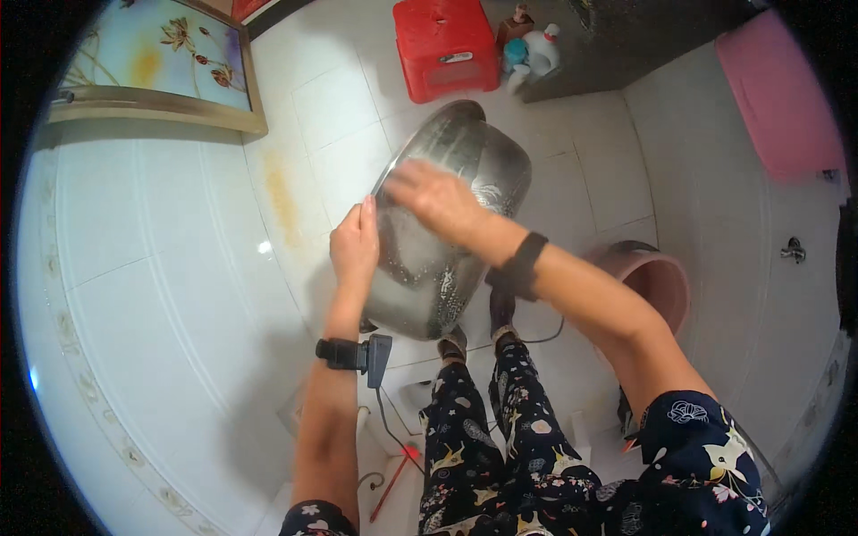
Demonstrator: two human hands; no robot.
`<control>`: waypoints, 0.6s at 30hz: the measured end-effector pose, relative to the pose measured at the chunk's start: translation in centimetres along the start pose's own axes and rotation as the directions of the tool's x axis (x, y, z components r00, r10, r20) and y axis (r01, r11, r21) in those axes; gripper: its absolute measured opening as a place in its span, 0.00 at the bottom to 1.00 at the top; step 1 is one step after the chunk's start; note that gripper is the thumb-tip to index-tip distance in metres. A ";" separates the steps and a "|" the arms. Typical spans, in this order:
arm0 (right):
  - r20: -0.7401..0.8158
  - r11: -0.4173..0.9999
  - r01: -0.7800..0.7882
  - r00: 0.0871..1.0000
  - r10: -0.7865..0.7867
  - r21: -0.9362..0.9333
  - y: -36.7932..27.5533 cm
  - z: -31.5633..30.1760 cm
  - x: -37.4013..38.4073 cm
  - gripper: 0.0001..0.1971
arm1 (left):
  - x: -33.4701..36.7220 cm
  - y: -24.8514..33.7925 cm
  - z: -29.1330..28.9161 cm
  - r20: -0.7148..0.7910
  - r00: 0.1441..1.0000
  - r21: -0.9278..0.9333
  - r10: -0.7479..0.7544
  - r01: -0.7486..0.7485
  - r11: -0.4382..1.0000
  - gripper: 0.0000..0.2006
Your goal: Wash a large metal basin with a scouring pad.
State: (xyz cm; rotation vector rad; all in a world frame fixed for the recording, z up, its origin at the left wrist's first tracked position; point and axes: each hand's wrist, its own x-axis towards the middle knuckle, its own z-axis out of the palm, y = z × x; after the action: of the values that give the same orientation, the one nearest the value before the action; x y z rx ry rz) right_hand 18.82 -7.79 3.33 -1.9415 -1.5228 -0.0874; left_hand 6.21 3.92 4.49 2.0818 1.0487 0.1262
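Note:
A large, shiny metal basin (416, 268) stands tilted in front of my feet, with whitish suds and wet streaks on its surface. My left hand (356, 246) grips the basin's left rim, thumb pointing up along the edge. Over the upper left part of the basin, close to that same rim, is my right hand (436, 198). Motion smears its fingers, so whether anything is in them does not show. Both wrists wear black bands, and a cable runs down from the left one.
Beyond the basin stands a red plastic stool (447, 49), with bottles (541, 52) beside it near a dark ledge. A pink bucket (657, 277) is at the right, below a pink tub (778, 98) by the wall. A red-headed stick (393, 482) lies near my left leg.

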 end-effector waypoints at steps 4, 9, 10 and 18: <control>-0.112 0.791 -0.609 0.792 0.601 -0.060 8.4 0.4 -0.1 0.06 | -1.7 1.9 1.6 -0.022 0.998 0.011 0.063 -0.063 0.998 0.21; 0.011 0.831 -0.542 0.837 0.548 -0.123 -0.6 0.7 1.9 0.11 | -2.9 2.2 1.2 -0.103 0.994 0.046 0.039 -0.035 0.998 0.23; -0.116 0.882 -0.446 0.894 0.433 -0.149 -2.7 1.3 0.7 0.12 | -3.0 2.5 1.5 -0.095 0.995 0.036 0.043 -0.040 0.999 0.23; 0.148 0.994 -0.106 0.983 0.108 -0.018 -2.9 0.6 -0.2 0.19 | -4.0 0.8 1.7 -0.039 0.978 -0.420 -0.207 0.172 0.891 0.26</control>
State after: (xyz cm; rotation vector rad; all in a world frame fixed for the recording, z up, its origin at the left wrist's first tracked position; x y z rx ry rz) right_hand 15.97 -7.36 4.13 -2.0732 -1.5106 0.0987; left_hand 4.79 -0.20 4.87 1.5932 1.1565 0.3119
